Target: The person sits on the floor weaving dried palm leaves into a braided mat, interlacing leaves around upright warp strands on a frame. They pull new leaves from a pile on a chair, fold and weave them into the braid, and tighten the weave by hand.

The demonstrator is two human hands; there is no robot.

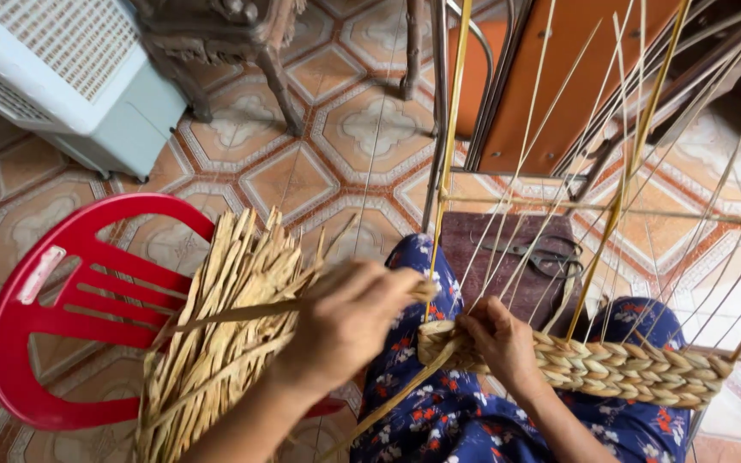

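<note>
Underfoot everywhere, a patterned tile floor (pixel 336 129) in orange and cream. Top left, a white air cooler (pixel 62 77) with a grid face, and beside it the carved dark legs of a wooden piece of furniture (pixel 216 51). At left, lower, a red plastic chair (pixel 62 291), its slatted back facing up, bearing a thick bundle of dried flat straw strips (pixel 216 343) that fans out across the seat and down toward the bottom edge. Across the right half, a spray of thin upright stakes (pixel 628 163), pale and yellow, rising from a woven band (pixel 619 364) of plaited straw that rests over a lap in blue floral cloth (pixel 448 411). Behind the stakes, an orange panel in a metal frame (pixel 551 77), and nearer, a dark stool top (pixel 499 257) with a pair of scissors (pixel 542 255) lying on it. In the middle, the left hand (pixel 345 321), fingers curled shut round a single straw strand (pixel 242 313) that runs leftward over the bundle, knuckles up. Just to its right, the right hand (pixel 499 343), fingers bent and pinched on the left end of the woven band, touching the weave at its edge. Between the two hands, a short length of strand leading into the weave; exact finger grip there hidden by the knuckles.
</note>
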